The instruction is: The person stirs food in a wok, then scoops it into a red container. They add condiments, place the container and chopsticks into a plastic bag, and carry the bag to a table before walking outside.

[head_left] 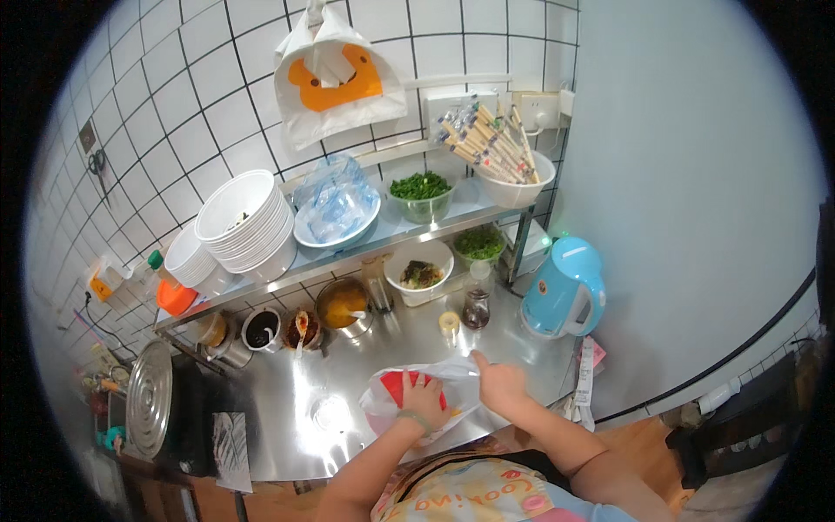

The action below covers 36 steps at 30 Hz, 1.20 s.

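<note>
On the stainless steel worktop, close to its front edge, lies a thin white plastic bag. My left hand rests flat on it with the fingers spread, a ring and a green wristband on that side. Under those fingers is a red, flat-looking thing; most of it is covered, so its kind is unclear. My right hand pinches the bag's upper right edge and holds it stretched, thumb pointing up. Whatever else sits inside the bag is hidden.
A shelf bears stacked white bowls, chopped greens and wrapped chopsticks. Below stand sauce pots, a bowl of seasoning and a glass bottle. A blue kettle is at right, a lidded pot at left.
</note>
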Tool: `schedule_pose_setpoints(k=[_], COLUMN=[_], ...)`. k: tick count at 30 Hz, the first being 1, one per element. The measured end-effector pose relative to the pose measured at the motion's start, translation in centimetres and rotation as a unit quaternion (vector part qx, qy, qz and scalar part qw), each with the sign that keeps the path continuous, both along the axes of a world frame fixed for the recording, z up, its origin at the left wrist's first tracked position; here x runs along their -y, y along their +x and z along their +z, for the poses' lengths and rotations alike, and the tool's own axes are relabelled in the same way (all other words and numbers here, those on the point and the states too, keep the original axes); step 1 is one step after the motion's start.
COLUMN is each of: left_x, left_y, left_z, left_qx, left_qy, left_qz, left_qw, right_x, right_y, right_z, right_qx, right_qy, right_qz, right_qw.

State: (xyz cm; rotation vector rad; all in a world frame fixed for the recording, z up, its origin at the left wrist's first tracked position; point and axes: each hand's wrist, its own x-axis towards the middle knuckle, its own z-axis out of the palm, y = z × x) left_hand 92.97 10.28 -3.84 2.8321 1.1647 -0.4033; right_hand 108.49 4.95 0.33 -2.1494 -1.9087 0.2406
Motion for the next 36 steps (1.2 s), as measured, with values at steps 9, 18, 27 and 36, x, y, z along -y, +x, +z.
schedule_pose_setpoints(k=[9, 18, 27, 36], left_x=[-0.8, -0.9, -6.4, -24.7], left_y=[-1.4, -0.9, -2.5, -4.4], left_z=[-2.2, -1.3, 16.9, 24.3], left_qx=[0.174, 0.126, 0.423, 0.302], left_qy=[-0.022, 0.003, 0.009, 0.300], left_qz=[0.040, -0.013, -0.068, 0.143], left_qw=[0.984, 0.992, 0.903, 0.894], right_x=[0.1, -0.9, -19.6, -25.0], right_y=[-0.4, 0.0, 20.2, 18.9], right_z=[1.0, 6.7, 17.1, 18.0], right_qx=[0.004, 0.002, -0.123, -0.097], right_qy=[-0.073, -0.103, 0.462, 0.257], right_qz=[0.120, 0.232, -0.081, -0.185], right_qw=[0.990, 0.967, 0.875, 0.944])
